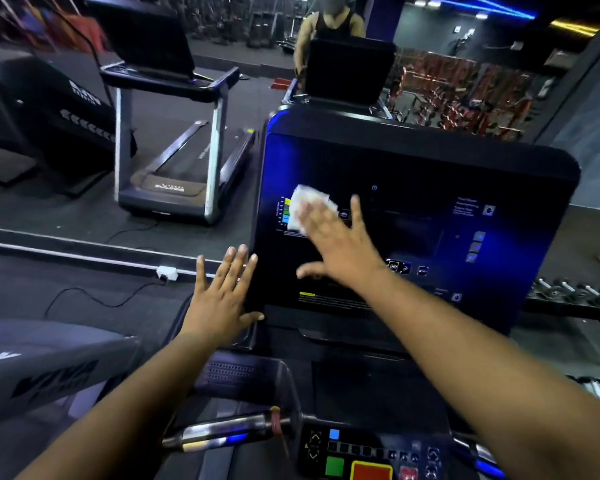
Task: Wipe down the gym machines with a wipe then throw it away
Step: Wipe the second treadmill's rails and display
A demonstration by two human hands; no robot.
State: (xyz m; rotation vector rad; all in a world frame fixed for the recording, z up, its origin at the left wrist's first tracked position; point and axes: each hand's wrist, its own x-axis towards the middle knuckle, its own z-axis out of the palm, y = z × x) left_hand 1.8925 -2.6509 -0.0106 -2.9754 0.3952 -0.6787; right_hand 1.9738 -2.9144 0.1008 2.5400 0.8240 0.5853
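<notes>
On the console screen (413, 202), right hand (340, 244) presses wipe (307, 206).

Item count, as visible:

- Hands: two. The left hand (222, 299) is at lower centre-left and the right hand (336, 244) at centre.
- Wipes: one white wipe (307, 207), at centre.
- Treadmill display screens: one dark screen (413, 220), at centre right.
- Control panels: one panel (371, 452), at the bottom, with one green button (334, 466) and one red button (371, 472).
- Wall sockets: one white socket (167, 273), at centre-left.
- Dumbbells: a row at right edge (575, 292); number cannot be told.
</notes>
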